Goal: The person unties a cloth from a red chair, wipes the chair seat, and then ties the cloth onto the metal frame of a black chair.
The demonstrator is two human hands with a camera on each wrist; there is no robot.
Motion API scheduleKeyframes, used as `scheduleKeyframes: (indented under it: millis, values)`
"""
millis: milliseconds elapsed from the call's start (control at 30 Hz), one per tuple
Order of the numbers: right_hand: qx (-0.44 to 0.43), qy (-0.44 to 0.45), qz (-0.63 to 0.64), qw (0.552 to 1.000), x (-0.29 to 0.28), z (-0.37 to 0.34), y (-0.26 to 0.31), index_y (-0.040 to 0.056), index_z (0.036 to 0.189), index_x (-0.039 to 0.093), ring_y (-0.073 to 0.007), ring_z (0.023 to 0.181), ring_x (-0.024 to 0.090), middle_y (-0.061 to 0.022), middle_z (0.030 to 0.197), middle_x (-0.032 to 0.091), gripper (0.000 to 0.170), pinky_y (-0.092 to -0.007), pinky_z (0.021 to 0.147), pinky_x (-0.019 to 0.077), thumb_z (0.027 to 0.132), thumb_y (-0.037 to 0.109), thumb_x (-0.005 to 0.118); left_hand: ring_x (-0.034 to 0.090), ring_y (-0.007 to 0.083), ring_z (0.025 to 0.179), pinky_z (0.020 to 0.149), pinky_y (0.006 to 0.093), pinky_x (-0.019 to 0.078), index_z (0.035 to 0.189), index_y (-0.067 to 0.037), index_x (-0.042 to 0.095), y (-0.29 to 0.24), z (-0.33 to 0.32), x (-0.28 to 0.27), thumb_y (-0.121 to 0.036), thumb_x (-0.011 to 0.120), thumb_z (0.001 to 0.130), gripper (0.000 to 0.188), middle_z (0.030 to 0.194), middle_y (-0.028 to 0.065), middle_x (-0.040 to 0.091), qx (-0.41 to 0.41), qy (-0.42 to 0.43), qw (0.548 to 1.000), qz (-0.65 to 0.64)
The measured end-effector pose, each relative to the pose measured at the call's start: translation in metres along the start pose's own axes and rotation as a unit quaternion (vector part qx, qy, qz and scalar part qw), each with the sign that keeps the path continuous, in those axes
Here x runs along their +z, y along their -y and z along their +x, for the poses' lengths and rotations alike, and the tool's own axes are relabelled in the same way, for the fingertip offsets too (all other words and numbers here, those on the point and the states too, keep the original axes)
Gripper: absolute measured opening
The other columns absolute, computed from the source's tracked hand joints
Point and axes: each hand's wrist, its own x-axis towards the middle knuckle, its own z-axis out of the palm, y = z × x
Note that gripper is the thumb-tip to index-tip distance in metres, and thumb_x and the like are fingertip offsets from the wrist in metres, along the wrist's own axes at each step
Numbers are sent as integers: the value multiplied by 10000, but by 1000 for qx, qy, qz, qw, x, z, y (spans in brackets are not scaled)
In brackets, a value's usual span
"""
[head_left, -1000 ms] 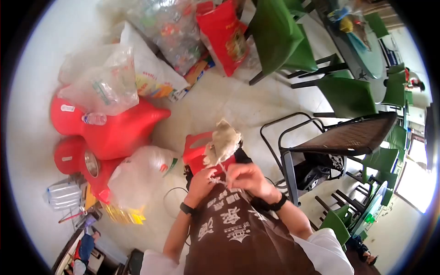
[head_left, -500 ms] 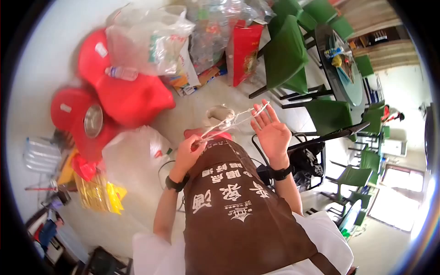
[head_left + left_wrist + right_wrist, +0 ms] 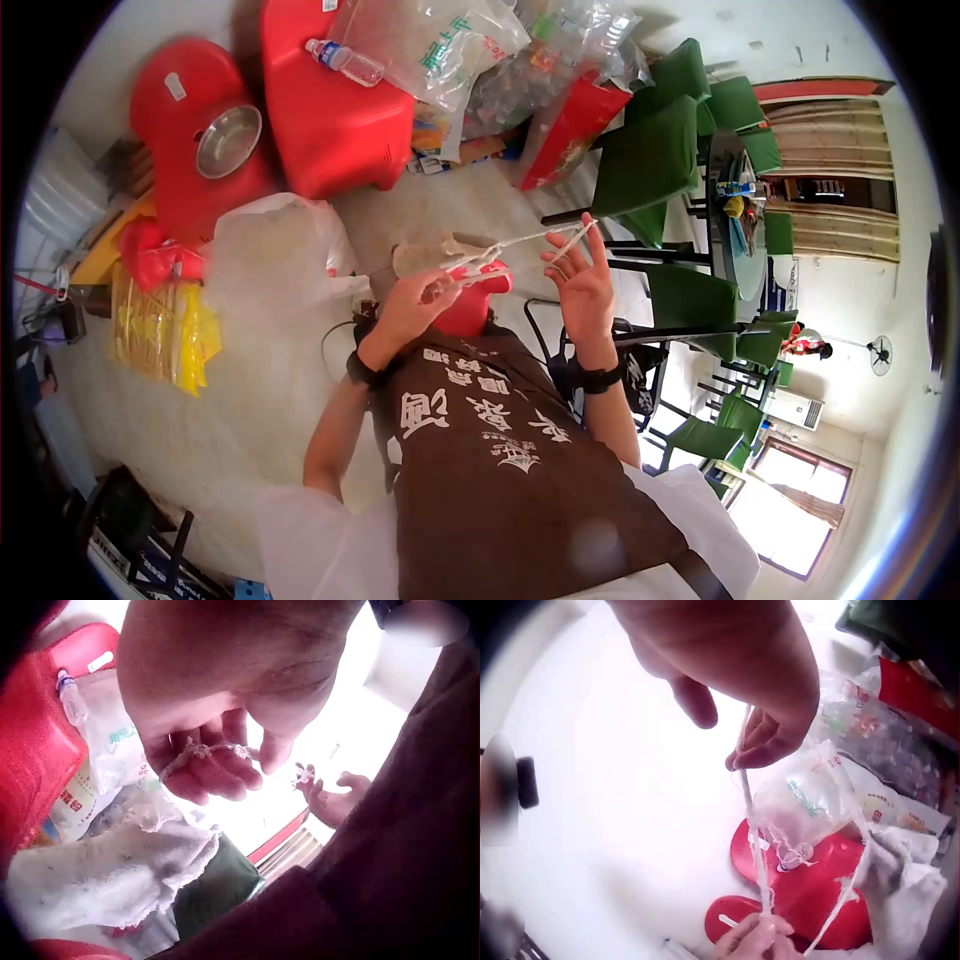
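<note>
A frayed whitish string (image 3: 530, 237) stretches between the two hands. The left hand (image 3: 408, 312) has its fingers curled round one end; in the left wrist view the string crosses the curled fingers (image 3: 217, 774). The right hand (image 3: 584, 290) is raised, palm toward the head camera, with the string looped over its extended fingers. A pale cloth piece (image 3: 425, 258) with ragged edges hangs beyond the left hand, joined to the string; the left wrist view shows the cloth (image 3: 112, 862) close by. Behind it is a red object (image 3: 465, 312).
Red chairs (image 3: 335, 130) stand at the upper left, one bearing a metal bowl (image 3: 229, 142), another a plastic bottle (image 3: 347, 62). Bags of bottles (image 3: 540, 70) lie beyond. Green chairs (image 3: 650, 160) and a round table (image 3: 750, 270) are on the right. A white bag (image 3: 275, 250) sits left.
The hands have moved apart from close together, drawing the string out between them. The right hand has risen and its fingers have straightened. The head view has turned, shifting the room.
</note>
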Motion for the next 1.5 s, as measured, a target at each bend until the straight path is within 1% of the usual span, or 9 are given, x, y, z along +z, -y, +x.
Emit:
scheduleKeyframes:
  millis: [333, 367, 533, 667, 967, 1133, 1267, 1433, 1500]
  values:
    - [-5, 20, 3, 1000, -128, -12, 4, 99, 1532, 226, -183, 852, 607, -167, 1060, 639, 898, -273, 793, 461, 680, -98, 431, 597, 108, 724, 661, 260, 479, 974, -1, 626, -16, 9, 97, -146, 669, 883, 177, 807, 54, 649, 7, 42, 998, 45]
    - [13, -5, 7, 1000, -131, -21, 13, 94, 1520, 267, -114, 712, 526, -102, 905, 627, 854, -228, 690, 422, 706, -84, 457, 594, 104, 728, 659, 260, 479, 973, 1, 624, -20, 10, 106, -131, 662, 888, 162, 810, 49, 646, -4, 60, 998, 33]
    - [50, -26, 48, 997, -193, -49, -21, 79, 1510, 285, -70, 595, 385, -55, 807, 553, 818, -185, 553, 305, 724, -72, 454, 632, 175, 731, 678, 301, 502, 982, -8, 631, -27, -2, 147, -140, 656, 889, 163, 836, 93, 670, -34, 115, 987, 106]
    - [76, -42, 84, 993, -183, -59, -40, 80, 1503, 300, -33, 575, 322, -24, 783, 530, 761, -173, 522, 250, 773, -59, 461, 665, 232, 783, 707, 314, 519, 987, -18, 637, -28, -12, 138, -134, 664, 877, 162, 877, 126, 681, -40, 127, 970, 205]
    - [78, -180, 69, 978, -124, -114, -68, 42, 1466, 352, -33, 546, 298, 20, 723, 452, 673, -182, 502, 226, 809, -46, 467, 631, 157, 690, 650, 280, 492, 955, -5, 635, 17, -18, 84, -139, 682, 864, 168, 803, 96, 655, -4, 205, 971, 124]
    - [96, -197, 57, 974, -84, -148, -90, 28, 1423, 411, -27, 529, 269, 61, 674, 375, 581, -187, 487, 196, 854, 13, 524, 608, 181, 663, 628, 307, 484, 1152, -48, 568, 28, -45, 52, -129, 683, 848, 335, 757, 82, 614, -8, 214, 968, 131]
    - [88, -181, 33, 979, -58, -162, -84, 21, 1412, 427, -23, 528, 263, 73, 664, 362, 565, -191, 487, 191, 856, 21, 529, 596, 191, 675, 649, 323, 485, 1421, -67, 358, 37, -67, 39, -117, 688, 838, 672, 749, 81, 590, -23, 252, 956, 145]
    - [78, -152, 39, 985, -70, -189, -95, -4, 1318, 528, -21, 523, 260, 81, 657, 355, 457, -196, 484, 189, 862, 31, 530, 628, 296, 739, 695, 397, 494, 1426, -64, 363, 27, -86, 48, -168, 670, 828, 679, 774, 126, 626, -48, 265, 935, 230]
    - [79, -149, 46, 985, -79, -207, -102, -9, 1285, 558, -20, 522, 258, 84, 655, 352, 425, -197, 484, 189, 863, 32, 530, 626, 312, 758, 703, 414, 491, 1253, -74, 547, 17, -97, 56, -172, 643, 844, 432, 793, 137, 634, -24, 272, 923, 272]
